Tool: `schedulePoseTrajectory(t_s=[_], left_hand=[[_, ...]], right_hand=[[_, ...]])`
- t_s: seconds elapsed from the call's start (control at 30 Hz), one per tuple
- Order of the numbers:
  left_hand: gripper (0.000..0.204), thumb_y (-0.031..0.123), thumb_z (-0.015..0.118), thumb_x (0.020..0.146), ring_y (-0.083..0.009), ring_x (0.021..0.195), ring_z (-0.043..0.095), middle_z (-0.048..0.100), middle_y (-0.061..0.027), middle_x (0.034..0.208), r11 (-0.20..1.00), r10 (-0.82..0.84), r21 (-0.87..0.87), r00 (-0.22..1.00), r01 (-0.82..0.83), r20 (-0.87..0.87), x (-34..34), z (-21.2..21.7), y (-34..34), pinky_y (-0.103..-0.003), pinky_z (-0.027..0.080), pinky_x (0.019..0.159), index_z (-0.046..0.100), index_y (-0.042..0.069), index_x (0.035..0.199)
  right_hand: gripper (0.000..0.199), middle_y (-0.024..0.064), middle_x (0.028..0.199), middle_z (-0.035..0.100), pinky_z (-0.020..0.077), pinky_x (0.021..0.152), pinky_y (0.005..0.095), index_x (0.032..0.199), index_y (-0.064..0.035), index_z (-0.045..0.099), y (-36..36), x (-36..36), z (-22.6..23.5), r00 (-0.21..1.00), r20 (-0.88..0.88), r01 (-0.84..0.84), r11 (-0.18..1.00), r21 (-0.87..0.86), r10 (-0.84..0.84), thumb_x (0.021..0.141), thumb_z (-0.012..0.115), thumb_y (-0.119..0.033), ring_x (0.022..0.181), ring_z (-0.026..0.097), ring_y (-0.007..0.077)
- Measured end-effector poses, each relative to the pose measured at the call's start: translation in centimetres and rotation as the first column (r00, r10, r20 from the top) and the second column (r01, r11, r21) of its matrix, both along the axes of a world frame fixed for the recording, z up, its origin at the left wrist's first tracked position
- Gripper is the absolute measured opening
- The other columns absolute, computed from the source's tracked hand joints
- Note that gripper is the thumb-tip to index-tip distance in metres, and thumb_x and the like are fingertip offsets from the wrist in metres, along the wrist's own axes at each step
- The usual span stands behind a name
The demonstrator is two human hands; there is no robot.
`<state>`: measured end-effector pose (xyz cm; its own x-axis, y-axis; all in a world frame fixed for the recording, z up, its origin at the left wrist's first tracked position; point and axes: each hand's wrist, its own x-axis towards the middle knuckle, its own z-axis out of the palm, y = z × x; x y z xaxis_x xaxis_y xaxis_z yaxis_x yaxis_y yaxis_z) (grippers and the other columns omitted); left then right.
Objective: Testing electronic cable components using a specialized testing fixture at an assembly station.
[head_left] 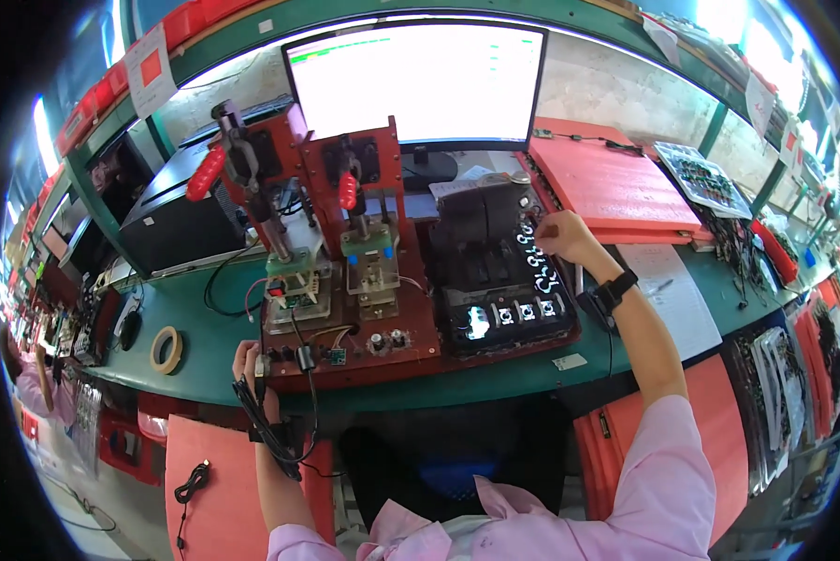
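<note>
While left hand (250, 365) grips black cable (268, 432), right hand (562, 234) pinches black box (495, 271) edge

The monitor (415, 79) stands behind the test jig (340, 271); the tape roll (166, 350) lies left of it.

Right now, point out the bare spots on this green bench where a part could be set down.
Bare green bench lies between the tape roll and the red test fixture, crossed by one black cable. The white sheet right of the right hand is flat and uncovered. The middle is crowded: fixture, black switch box, left hand holding cables at the front edge.
</note>
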<state>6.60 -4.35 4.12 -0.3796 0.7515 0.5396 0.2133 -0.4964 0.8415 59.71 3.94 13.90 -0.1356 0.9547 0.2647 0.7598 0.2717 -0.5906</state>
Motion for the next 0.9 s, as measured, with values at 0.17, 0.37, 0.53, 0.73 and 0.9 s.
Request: schedulePoseTrajectory(t_s=[0.17, 0.37, 0.53, 0.73, 0.9], left_hand=[[0.019, 0.017, 0.047, 0.088, -0.0120, 0.074, 0.047, 0.049, -0.0044, 0.076, 0.974, 0.165, 0.158, 0.986, -0.160, -0.020, 1.2, -0.2, -0.1, -0.024, 0.037, 0.070, 0.052, -0.002, 0.085], [0.020, 0.017, 0.046, 0.089, -0.0122, 0.072, 0.047, 0.050, -0.0029, 0.078, 1.000, 0.008, -0.005, 1.000, -0.008, -0.023, -1.0, -0.8, 0.3, -0.024, 0.038, 0.068, 0.053, -0.001, 0.085], [0.020, 0.016, 0.046, 0.088, -0.0128, 0.070, 0.046, 0.050, -0.0041, 0.076, 0.995, 0.053, 0.088, 0.996, -0.046, -0.076, -1.1, -0.9, 0.3, -0.024, 0.038, 0.067, 0.052, -0.002, 0.083], [0.021, 0.016, 0.047, 0.086, -0.0118, 0.073, 0.046, 0.048, -0.0060, 0.075, 0.999, 0.005, 0.040, 1.000, -0.005, -0.005, 0.9, 0.5, 0.1, -0.025, 0.038, 0.069, 0.050, -0.004, 0.080], [0.028, 0.003, 0.044, 0.091, -0.0273, 0.105, 0.052, 0.051, -0.0167, 0.119, 0.991, 0.042, 0.134, 0.890, 0.021, -0.453, -5.4, -4.2, 0.2, -0.036, 0.042, 0.091, 0.053, 0.003, 0.118]], right_hand=[[0.009, 0.0082, 0.067, 0.065, 0.0485, 0.059, 0.0275, 0.078, 0.0018, 0.066, 1.0, -0.1, 0.6, 0.999, -0.048, -0.018, 0.988, -0.155, 0.011, 0.072, 0.069, -0.005, 0.063, 0.060, 0.0132], [0.008, 0.0060, 0.065, 0.064, 0.0481, 0.053, 0.0262, 0.076, 0.0007, 0.067, 3.4, -0.2, -1.2, 0.979, -0.166, -0.100, 0.989, 0.111, 0.118, 0.072, 0.070, -0.006, 0.062, 0.061, 0.0119], [0.009, 0.0032, 0.068, 0.062, 0.0469, 0.055, 0.0249, 0.080, 0.0006, 0.066, 3.6, 0.1, -0.3, 0.941, -0.317, -0.191, 0.960, -0.207, 0.119, 0.074, 0.069, -0.006, 0.064, 0.060, 0.0105], [0.011, 0.0028, 0.068, 0.062, 0.0476, 0.053, 0.0225, 0.080, 0.0017, 0.066, 4.6, 1.0, -0.5, 0.965, -0.264, -0.045, 0.980, -0.194, -0.008, 0.079, 0.066, -0.009, 0.062, 0.059, 0.0096], [0.011, 0.0059, 0.067, 0.064, 0.0509, 0.055, 0.0300, 0.080, 0.0036, 0.066, 3.4, -1.3, 2.4, 0.967, -0.254, -0.071, 0.930, -0.360, -0.024, 0.080, 0.063, -0.007, 0.060, 0.063, 0.0169]])
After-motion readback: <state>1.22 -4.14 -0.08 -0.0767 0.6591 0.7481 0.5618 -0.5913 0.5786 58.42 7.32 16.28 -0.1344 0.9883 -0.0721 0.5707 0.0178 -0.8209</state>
